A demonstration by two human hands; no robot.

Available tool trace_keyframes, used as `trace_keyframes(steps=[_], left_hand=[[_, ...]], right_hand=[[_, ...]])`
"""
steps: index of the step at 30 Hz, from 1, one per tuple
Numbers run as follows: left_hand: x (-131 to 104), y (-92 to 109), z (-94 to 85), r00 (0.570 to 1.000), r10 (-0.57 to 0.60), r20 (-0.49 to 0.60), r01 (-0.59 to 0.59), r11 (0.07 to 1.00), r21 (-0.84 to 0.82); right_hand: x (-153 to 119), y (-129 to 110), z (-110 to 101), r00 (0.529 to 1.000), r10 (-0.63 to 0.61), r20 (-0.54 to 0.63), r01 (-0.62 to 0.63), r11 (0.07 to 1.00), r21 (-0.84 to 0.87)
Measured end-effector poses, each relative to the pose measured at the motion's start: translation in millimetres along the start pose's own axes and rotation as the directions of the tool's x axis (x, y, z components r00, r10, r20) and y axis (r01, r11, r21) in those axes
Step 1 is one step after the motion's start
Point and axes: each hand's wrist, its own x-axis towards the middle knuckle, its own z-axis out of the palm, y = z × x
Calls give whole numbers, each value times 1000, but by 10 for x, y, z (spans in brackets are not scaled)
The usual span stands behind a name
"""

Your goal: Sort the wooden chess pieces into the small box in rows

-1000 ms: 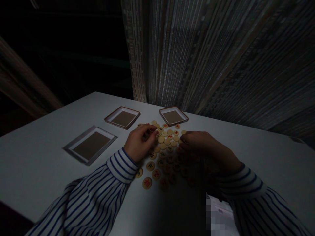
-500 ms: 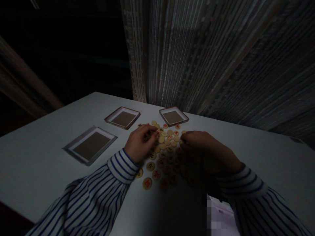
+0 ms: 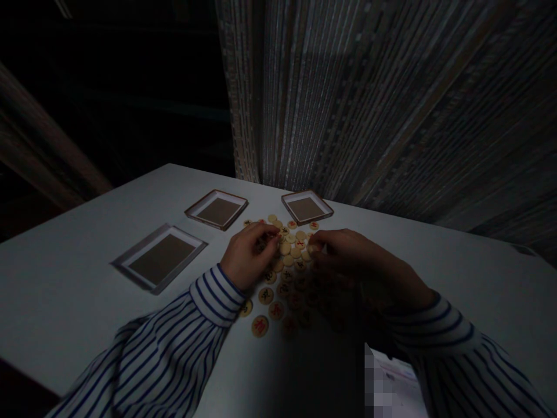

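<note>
Round wooden xiangqi pieces (image 3: pixel 266 296) are spread over the white table (image 3: pixel 143 337), some with red or black characters up and some showing plain faces. On the left side of the spread, my left hand (image 3: pixel 249 253) is curled, thumb and fingers close together. What lies between its fingertips is too dark to make out. At the right side, my right hand (image 3: pixel 343 251) pinches a plain-looking piece (image 3: pixel 312 249) just over the others. Shadow under my right forearm hides many of the nearer pieces.
Two shallow brown-rimmed trays stand behind the pieces, a left one (image 3: pixel 216 225) and a right one (image 3: pixel 307 219). A grey-rimmed tray (image 3: pixel 157 288) lies further left. A string curtain (image 3: pixel 296 104) hangs behind the table. Something pale and partly pixelated (image 3: pixel 398 386) shows at the lower right.
My right hand has moved left, closer to my left hand, and a piece now shows at its fingertips. My left hand has hardly moved.
</note>
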Motion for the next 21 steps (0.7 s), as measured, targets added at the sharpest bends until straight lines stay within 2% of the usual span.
trace_keyframes(steps=[4,7,14,21], left_hand=[[-2,6,3,1000,14,-1,-14,1000,0],[-5,9,6,1000,25,7,-25,1000,-7],[-20,-7,14,997,77,17,-77,997,-15],[-31,23,9,991,126,44,-124,991,-48]], right_hand=[[-15,-56,-23,1000,-1,-11,4,963,270],[-20,-62,-23,1000,-15,-11,18,917,398],[-16,-57,-4,998,-68,-6,57,783,620],[-28,-99,-39,998,-68,-2,49,701,712]])
